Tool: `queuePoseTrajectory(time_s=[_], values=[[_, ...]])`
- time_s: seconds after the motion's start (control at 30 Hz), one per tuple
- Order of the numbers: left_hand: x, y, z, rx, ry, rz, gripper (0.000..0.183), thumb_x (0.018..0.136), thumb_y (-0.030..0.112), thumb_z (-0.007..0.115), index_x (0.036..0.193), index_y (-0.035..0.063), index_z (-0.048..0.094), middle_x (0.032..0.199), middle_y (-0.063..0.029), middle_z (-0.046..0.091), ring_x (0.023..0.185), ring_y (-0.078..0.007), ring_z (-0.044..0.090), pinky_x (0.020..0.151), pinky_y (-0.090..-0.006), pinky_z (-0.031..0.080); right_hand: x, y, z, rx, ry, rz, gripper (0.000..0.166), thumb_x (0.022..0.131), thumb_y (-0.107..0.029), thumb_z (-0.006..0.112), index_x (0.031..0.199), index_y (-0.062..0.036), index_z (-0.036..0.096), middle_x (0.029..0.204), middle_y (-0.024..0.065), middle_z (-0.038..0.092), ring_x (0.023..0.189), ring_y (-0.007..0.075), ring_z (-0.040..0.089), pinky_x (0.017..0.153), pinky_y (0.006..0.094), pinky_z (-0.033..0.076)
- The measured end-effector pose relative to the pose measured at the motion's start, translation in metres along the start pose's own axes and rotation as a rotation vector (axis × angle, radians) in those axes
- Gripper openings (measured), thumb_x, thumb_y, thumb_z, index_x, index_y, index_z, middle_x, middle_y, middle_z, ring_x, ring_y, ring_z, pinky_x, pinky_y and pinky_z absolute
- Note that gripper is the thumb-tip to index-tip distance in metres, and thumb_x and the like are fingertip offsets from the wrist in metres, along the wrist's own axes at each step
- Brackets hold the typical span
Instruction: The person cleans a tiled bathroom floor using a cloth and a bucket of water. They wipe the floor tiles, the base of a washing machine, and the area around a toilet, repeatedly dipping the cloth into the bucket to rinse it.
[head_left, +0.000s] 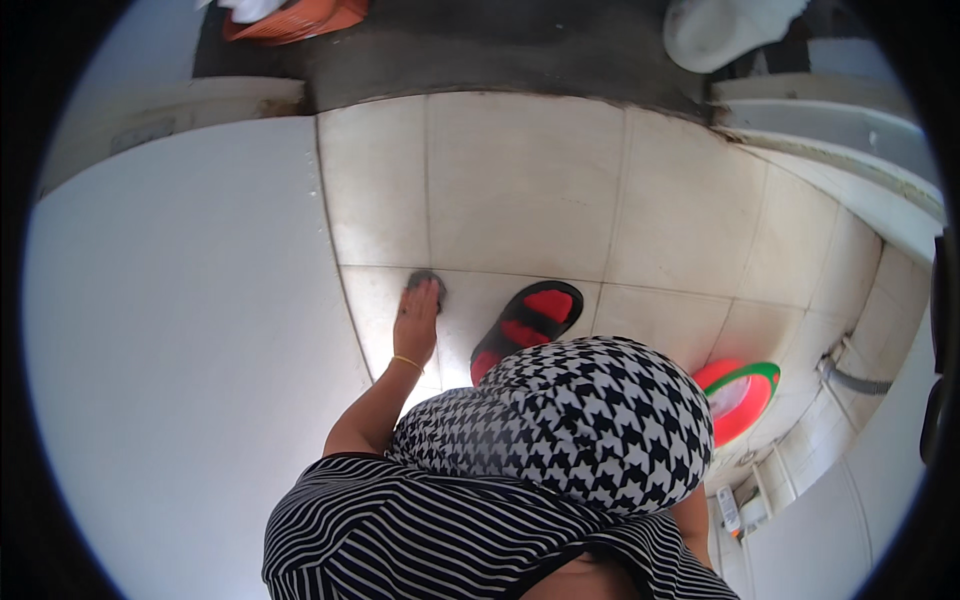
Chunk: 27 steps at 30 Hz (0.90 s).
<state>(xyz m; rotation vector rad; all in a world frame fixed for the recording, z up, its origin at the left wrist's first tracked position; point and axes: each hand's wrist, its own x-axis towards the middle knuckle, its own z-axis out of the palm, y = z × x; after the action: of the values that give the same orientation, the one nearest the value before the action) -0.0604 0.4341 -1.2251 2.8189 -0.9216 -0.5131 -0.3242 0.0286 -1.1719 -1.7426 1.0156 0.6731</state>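
Note:
My left hand (421, 310) reaches down to the tiled floor (517, 187), its fingers pressed over a dark grey scrubbing pad or cloth (427, 280) whose exact kind I cannot tell. The pad lies on a pale tile close to the white wall. A yellow band circles that wrist. Right of the hand is my foot in a black sandal (556, 307) with a red sock or lining. My right hand is out of view; only part of that forearm shows beside my houndstooth trousers.
A red and green plastic basin (763, 382) stands at the right, near a grey hose (855, 382). A white wall panel (172, 315) bounds the left. Beyond the tiles is dark floor (487, 60) with an orange basket (300, 21). A bottle (727, 510) is at lower right.

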Motion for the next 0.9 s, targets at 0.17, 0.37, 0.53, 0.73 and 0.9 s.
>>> queuePoseTrajectory(time_s=[0.17,0.37,0.53,0.73,0.9], values=[[0.178,0.009,-0.026,0.023,0.464,-0.105,0.045,0.087,0.008,0.052,0.131,0.0010,0.043,0.130,-0.0176,0.048,0.119,-0.0315,0.047,0.105,-0.0458,0.033,-0.013,-0.052,0.008,-0.093,-0.186,-0.299,0.033,0.084,-0.011,0.054,0.116,-0.0051,0.056,0.109,0.0131,0.060,0.104,0.0246,0.056,0.093,0.0305,0.042],[0.218,0.109,0.014,-0.150,0.347,0.429,0.043,0.084,0.006,0.048,0.127,0.0047,0.050,0.124,-0.0112,0.055,0.118,-0.0252,0.050,0.107,-0.0438,0.031,-0.004,-0.083,0.008,-0.009,-0.037,-0.122,0.028,0.087,-0.016,0.052,0.113,-0.0073,0.057,0.103,0.0154,0.060,0.095,0.0346,0.059,0.084,0.0379,0.046],[0.192,0.093,0.004,-0.146,-0.021,0.819,0.041,0.085,0.012,0.050,0.126,0.0080,0.051,0.125,-0.0064,0.056,0.114,-0.0213,0.053,0.105,-0.0421,0.035,-0.010,-0.072,-0.001,-0.016,0.080,-0.014,0.024,0.089,-0.015,0.052,0.111,-0.0069,0.059,0.102,0.0170,0.062,0.093,0.0342,0.060,0.083,0.0372,0.047],[0.306,0.130,-0.017,0.030,0.439,0.331,0.040,0.088,0.008,0.050,0.127,0.0059,0.048,0.126,-0.0115,0.053,0.116,-0.0263,0.051,0.101,-0.0439,0.037,-0.021,-0.025,0.012,-0.113,0.267,0.049,0.022,0.086,-0.015,0.055,0.106,-0.0076,0.061,0.096,0.0169,0.062,0.090,0.0334,0.060,0.080,0.0399,0.047],[0.234,0.222,0.027,-0.234,0.006,0.962,0.045,0.082,0.010,0.055,0.127,0.0058,0.051,0.127,-0.0103,0.054,0.117,-0.0217,0.051,0.106,-0.0405,0.033,0.038,-0.079,0.029,0.044,0.563,-0.258,0.035,0.083,-0.005,0.051,0.119,-0.0055,0.052,0.121,0.0200,0.052,0.111,0.0377,0.051,0.089,0.0409,0.045]])
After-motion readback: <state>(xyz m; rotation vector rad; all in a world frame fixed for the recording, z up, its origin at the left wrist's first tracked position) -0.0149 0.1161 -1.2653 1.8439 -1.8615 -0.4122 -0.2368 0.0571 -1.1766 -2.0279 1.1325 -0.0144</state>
